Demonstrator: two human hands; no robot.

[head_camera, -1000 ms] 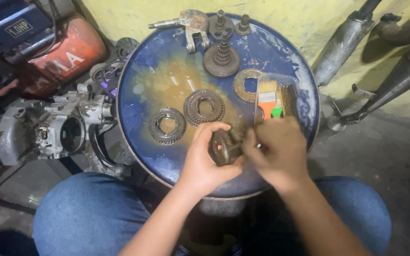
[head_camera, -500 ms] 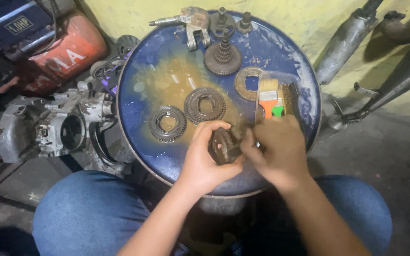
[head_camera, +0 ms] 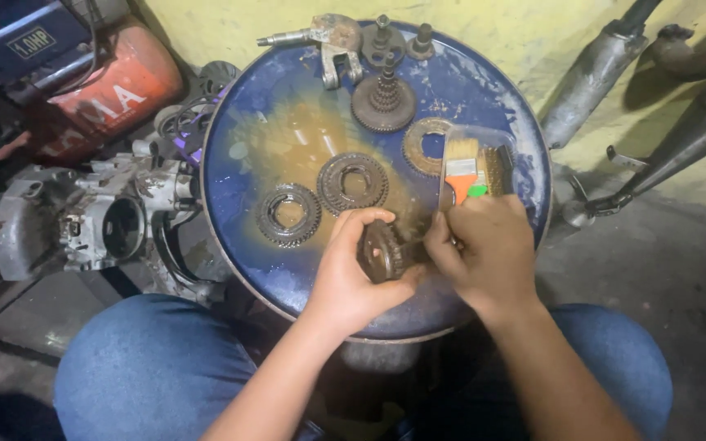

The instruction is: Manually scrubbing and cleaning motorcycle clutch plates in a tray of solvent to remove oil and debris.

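My left hand grips a dirty toothed gear, held on edge just above the near part of a blue drum lid. My right hand is closed on the far end of the same gear piece; its fingers hide what they grip. Two loose ring gears lie flat on the lid just left of my hands. A third ring gear lies further back. Two brushes, one with an orange ferrule and one with a green one, lie just beyond my right hand.
A stepped gear cluster, a metal lever part and two small shafts sit at the lid's far edge. An engine casing and a red tank are on the floor to the left. Exhaust pipes lean at the right. My knees flank the drum.
Both hands have stayed over the near edge of the lid with the gear between them, shifting only slightly. Nothing on the lid has moved.
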